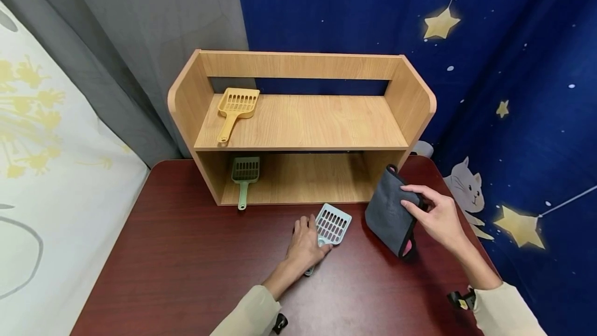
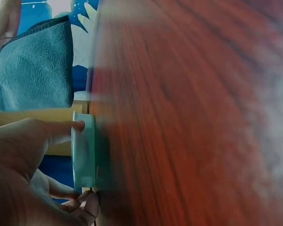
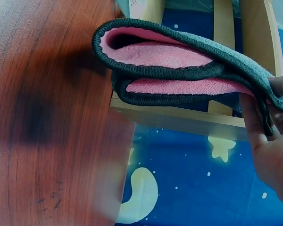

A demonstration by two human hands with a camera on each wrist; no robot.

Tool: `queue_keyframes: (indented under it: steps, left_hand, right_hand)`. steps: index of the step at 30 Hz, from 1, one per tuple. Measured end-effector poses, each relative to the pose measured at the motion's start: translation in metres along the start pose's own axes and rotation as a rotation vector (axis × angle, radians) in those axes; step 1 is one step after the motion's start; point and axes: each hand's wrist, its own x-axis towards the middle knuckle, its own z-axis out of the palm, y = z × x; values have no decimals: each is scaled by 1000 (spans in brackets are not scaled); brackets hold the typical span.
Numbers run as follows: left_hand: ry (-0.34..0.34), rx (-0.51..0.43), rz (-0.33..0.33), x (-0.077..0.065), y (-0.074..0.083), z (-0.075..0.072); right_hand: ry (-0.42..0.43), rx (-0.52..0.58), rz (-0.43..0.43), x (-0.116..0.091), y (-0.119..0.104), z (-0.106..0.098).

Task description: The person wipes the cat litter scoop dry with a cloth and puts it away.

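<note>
My left hand (image 1: 305, 245) grips a pale blue litter scoop (image 1: 333, 223) low over the table, its slotted head pointing toward the shelf. In the left wrist view the thumb is at one side of the scoop (image 2: 84, 153) and fingertips are at the other. Part of its handle is hidden under the hand. My right hand (image 1: 438, 217) pinches a folded grey cloth (image 1: 388, 212) by one edge, held up beside the shelf's right end. The right wrist view shows the cloth's pink inner side (image 3: 162, 55) and black stitched border between the folds.
A two-tier wooden shelf (image 1: 303, 118) stands at the back of the dark red table (image 1: 196, 268). A yellow scoop (image 1: 238, 102) lies on its upper board at the left. Below it, a green scoop (image 1: 244, 170) has its handle over the front edge. Curtains hang behind.
</note>
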Motion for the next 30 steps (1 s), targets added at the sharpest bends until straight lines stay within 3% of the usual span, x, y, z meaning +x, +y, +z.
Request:
queue_keyframes:
  steps: [7,16,30]
  left_hand:
    - [30,-41,0,-5,-11,-5]
    - [117,-36,80,-7,-27,-10]
    - [41,-16,111,-9,-37,-25]
  right_hand:
    - [-6,28,4,-1,-1,0]
    - [-5,91,37,-3,3,2]
    - [-19,109,41,-3,2,7]
